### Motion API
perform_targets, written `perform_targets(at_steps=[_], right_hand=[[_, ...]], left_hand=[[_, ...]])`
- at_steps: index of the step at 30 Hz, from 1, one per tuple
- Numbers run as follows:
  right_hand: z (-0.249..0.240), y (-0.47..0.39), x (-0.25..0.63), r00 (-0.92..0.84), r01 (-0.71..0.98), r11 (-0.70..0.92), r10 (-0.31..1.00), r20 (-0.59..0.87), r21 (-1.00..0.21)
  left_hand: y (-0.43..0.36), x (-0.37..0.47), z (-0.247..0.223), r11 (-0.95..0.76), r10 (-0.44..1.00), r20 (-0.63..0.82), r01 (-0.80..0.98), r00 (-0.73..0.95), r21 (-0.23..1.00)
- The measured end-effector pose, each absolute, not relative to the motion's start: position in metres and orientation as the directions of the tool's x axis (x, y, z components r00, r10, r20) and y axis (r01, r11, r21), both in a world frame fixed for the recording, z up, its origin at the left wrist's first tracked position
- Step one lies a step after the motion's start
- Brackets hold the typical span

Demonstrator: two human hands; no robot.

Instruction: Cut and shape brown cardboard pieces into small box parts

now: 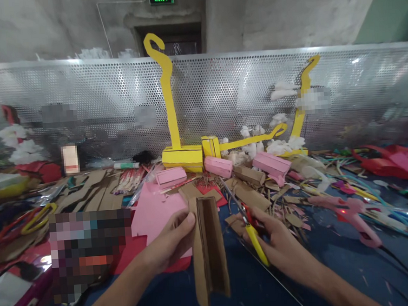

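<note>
My left hand [177, 236] grips a folded cardboard channel [213, 245] by its left side, thumb on the near face. The channel stands tilted with its long hollow side toward me. In my right hand [274, 236] is a pair of scissors [255, 242] with yellow and red handles, blades pointing up and away to the left. A small brown cardboard piece [235, 223] shows beside the right hand; I cannot tell whether the fingers hold it. Pink paper [155, 212] lies under and behind the left hand.
Yellow hooked shapes [171, 104] on yellow boxes [182, 158] stand at the back by a perforated metal screen [116, 94]. Pink boxes [271, 164] and cardboard scraps [248, 192] lie before them. A pink glue gun [355, 212] with a lit red light and cord lies at right.
</note>
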State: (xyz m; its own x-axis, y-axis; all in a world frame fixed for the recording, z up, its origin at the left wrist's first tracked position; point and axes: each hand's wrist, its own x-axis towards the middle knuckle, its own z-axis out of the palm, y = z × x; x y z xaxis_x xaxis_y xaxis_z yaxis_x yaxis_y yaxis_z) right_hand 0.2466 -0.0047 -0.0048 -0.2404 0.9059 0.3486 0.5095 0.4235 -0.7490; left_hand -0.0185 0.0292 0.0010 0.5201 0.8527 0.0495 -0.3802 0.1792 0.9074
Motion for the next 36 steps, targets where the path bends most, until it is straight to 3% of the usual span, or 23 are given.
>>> perform_targets(at_steps=[5,11,15,17,22,23,25,27,29,32,36], right_hand=[[-0.002,-0.007,0.255,-0.241,0.678,0.387,0.92,0.308,-0.625],[0.008,-0.009,0.246,-0.281,0.704,0.442,0.892,0.354,-0.556],[-0.001,-0.002,0.248,-0.22,0.718,0.425,0.89,0.4,-0.551],[-0.005,0.003,0.25,-0.198,0.725,0.416,0.889,0.413,-0.549],[-0.015,0.009,0.253,-0.195,0.746,0.394,0.9,0.389,-0.537],[-0.016,0.009,0.253,-0.2,0.744,0.392,0.903,0.38,-0.54],[-0.019,0.009,0.252,-0.222,0.72,0.41,0.901,0.374,-0.56],[-0.019,0.009,0.251,-0.246,0.686,0.438,0.891,0.382,-0.58],[-0.018,0.008,0.249,-0.261,0.668,0.455,0.884,0.388,-0.588],[-0.017,0.008,0.248,-0.267,0.671,0.46,0.882,0.389,-0.582],[-0.017,0.008,0.248,-0.266,0.678,0.464,0.877,0.399,-0.569]], left_hand=[[0.03,-0.02,0.003,0.355,0.778,-0.061,-0.357,0.626,0.864],[0.032,-0.021,0.001,0.468,0.732,-0.193,-0.276,0.654,0.84],[0.037,-0.012,-0.007,0.288,0.885,-0.208,-0.138,0.416,0.948],[0.043,-0.009,-0.011,0.028,0.954,-0.056,0.1,0.293,0.995],[0.049,-0.028,-0.001,-0.139,0.97,0.084,0.235,0.229,0.962],[0.045,-0.037,0.004,-0.248,0.967,0.192,0.433,0.17,0.866],[0.034,-0.061,0.011,-0.303,0.925,0.365,0.79,0.109,0.533],[0.02,-0.086,0.013,-0.131,0.88,0.475,0.961,-0.001,0.245],[0.008,-0.11,0.006,0.026,0.835,0.547,0.998,-0.056,0.062],[-0.002,-0.134,-0.011,0.074,0.877,0.48,0.994,-0.024,-0.086],[-0.003,-0.144,-0.027,0.074,0.913,0.408,0.992,-0.025,-0.104]])
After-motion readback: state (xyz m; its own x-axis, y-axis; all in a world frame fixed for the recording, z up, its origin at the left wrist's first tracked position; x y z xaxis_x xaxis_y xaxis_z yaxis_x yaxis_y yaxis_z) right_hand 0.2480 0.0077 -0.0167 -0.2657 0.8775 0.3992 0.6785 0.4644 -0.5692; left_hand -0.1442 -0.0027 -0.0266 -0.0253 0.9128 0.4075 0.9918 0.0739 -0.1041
